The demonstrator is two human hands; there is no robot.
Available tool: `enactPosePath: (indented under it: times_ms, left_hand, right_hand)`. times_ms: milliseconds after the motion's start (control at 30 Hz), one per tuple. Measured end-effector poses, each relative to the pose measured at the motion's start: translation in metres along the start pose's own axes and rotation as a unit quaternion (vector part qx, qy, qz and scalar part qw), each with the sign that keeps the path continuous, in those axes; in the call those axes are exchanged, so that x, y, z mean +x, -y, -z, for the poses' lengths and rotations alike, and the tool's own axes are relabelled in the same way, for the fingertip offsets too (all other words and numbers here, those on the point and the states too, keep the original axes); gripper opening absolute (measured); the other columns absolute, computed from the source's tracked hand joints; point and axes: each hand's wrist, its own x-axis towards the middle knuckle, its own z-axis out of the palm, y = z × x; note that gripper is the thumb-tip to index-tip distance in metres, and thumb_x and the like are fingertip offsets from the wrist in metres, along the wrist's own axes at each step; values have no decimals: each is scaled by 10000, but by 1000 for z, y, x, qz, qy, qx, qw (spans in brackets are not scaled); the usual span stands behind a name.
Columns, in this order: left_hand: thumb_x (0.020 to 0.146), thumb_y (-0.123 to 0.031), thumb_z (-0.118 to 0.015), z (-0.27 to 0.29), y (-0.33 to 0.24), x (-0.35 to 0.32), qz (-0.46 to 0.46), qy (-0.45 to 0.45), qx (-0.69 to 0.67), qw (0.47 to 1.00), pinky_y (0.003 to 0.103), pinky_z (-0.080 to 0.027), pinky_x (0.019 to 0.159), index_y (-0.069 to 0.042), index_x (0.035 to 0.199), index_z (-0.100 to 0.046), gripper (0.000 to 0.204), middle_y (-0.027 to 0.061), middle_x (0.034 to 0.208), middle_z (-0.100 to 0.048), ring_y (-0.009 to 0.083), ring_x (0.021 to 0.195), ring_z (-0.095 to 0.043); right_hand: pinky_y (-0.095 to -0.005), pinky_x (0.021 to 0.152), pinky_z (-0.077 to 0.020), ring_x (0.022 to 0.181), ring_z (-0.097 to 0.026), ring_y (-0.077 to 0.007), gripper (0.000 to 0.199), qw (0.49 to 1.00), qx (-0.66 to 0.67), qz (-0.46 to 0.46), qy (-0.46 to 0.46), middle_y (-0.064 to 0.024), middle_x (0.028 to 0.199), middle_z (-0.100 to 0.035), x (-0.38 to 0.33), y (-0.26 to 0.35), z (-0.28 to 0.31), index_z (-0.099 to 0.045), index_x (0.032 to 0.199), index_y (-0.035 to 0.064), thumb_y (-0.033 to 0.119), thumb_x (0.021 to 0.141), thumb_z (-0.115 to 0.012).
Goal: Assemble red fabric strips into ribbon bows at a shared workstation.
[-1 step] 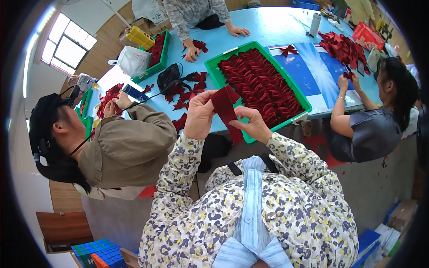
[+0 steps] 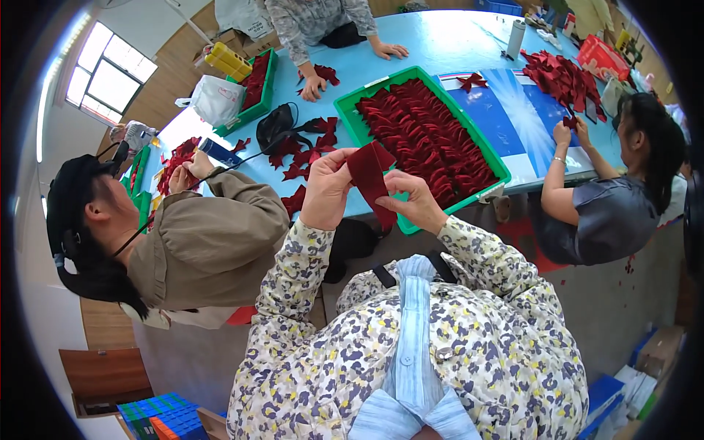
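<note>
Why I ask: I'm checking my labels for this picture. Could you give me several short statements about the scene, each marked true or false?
1. The left hand and the right hand both hold one dark red ribbon. True.
2. The green tray just beyond the hands holds rows of red bows. True.
3. The right hand lies flat on the bows. False: it pinches the ribbon.
4. A pale cylindrical container stands on the light blue table. True.
5. The white plastic bag lies inside that tray of bows. False: the white plastic bag is outside it, farther to the left.
</note>
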Motion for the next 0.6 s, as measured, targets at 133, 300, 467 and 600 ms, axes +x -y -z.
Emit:
enactPosePath:
  times_ms: [133, 300, 467, 600]
  left_hand:
    - [876, -84, -576, 0, -2, -3, 20, 63, 31, 997, 227, -489, 710, 30, 1011, -610, 180, 45, 905, -655, 81, 792, -615]
    - [874, -84, -572, -13, -8, -9, 12, 36, 93, 995, 228, -489, 745, 38, 1006, -618, 185, 54, 914, -661, 90, 805, -618]
    - [859, -83, -580, -12, -6, -8, 26, 61, 119, 991, 263, -470, 825, 30, 985, -641, 180, 101, 1093, -612, 124, 924, -600]
    - [837, -94, -610, -15, 3, -8, -58, 111, 234, 964, 287, -446, 870, -3, 945, -666, 152, 136, 1232, -538, 160, 1008, -580]
  right_hand:
    - [-237, 504, -285, 581, -361, -27, 134, 999, -1, -41, 1, 71, 613, -460, -3, -7, 8, -651, 889, 38, 102, 782, -701]
    - [-209, 497, -382, 559, -475, -15, 118, 986, 8, -165, 25, 12, 651, -576, -9, -8, 15, -651, 902, 25, 53, 788, -669]
    - [-190, 540, -418, 608, -529, -24, 146, 971, 146, -190, 12, 9, 698, -599, -16, -16, 13, -640, 955, 20, 55, 814, -629]
    - [-222, 673, -469, 768, -597, -80, 191, 951, 250, -179, 7, -38, 896, -638, -8, -23, 22, -625, 1020, 6, 59, 846, -570]
